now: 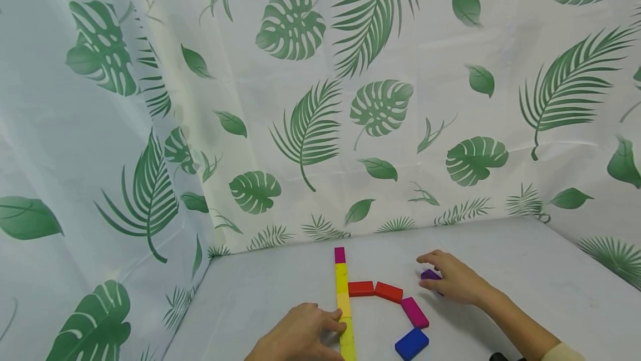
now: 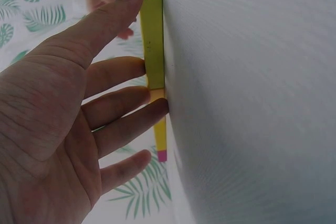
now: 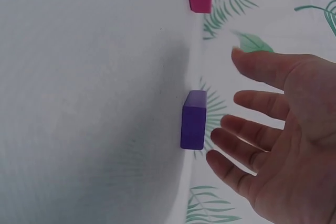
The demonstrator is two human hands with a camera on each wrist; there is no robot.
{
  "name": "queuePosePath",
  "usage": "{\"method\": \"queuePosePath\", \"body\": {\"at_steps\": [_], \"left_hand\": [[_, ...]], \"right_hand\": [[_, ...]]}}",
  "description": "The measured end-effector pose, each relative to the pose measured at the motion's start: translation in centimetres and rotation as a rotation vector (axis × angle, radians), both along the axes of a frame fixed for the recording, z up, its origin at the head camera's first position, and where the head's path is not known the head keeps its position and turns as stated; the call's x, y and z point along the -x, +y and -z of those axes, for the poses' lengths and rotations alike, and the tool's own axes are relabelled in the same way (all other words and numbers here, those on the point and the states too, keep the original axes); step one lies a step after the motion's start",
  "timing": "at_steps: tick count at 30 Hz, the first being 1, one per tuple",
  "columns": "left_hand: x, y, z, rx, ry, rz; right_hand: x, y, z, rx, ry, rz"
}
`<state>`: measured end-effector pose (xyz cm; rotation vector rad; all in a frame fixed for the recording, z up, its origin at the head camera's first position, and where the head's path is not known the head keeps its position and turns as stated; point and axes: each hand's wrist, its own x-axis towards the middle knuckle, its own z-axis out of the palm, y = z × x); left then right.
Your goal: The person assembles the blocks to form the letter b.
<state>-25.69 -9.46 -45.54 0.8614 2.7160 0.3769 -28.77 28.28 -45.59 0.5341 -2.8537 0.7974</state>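
In the head view, a straight row runs away from me: a near yellow block (image 1: 347,345), a paler yellow block (image 1: 343,304), a far yellow block (image 1: 341,277) and a magenta block (image 1: 339,255) at its end. My left hand (image 1: 302,333) touches the row's left side, its thumb tip near one end of the yellow block (image 2: 153,35) in the left wrist view. Just over a purple block (image 1: 430,275) hovers my right hand (image 1: 458,280), fingers spread. The right wrist view shows those fingers apart from the purple block (image 3: 193,124).
Curving right from the row are a red block (image 1: 360,289), a second red block (image 1: 389,292), a magenta block (image 1: 415,312) and a blue block (image 1: 412,344). A leaf-patterned curtain (image 1: 310,72) stands behind the white table (image 1: 260,283). A dark object (image 1: 499,356) shows at the bottom edge.
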Motion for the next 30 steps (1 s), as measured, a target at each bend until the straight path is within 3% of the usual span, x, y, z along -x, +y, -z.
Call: {"method": "queuePosePath", "body": {"at_steps": [7, 30], "left_hand": [[-0.02, -0.02, 0.00, 0.003, -0.002, 0.001], [-0.06, -0.27, -0.21, -0.012, -0.011, 0.008]], "right_hand": [[0.25, 0.33, 0.31, 0.001, -0.061, -0.019], [0.60, 0.16, 0.07, -0.006, -0.229, 0.055]]}}
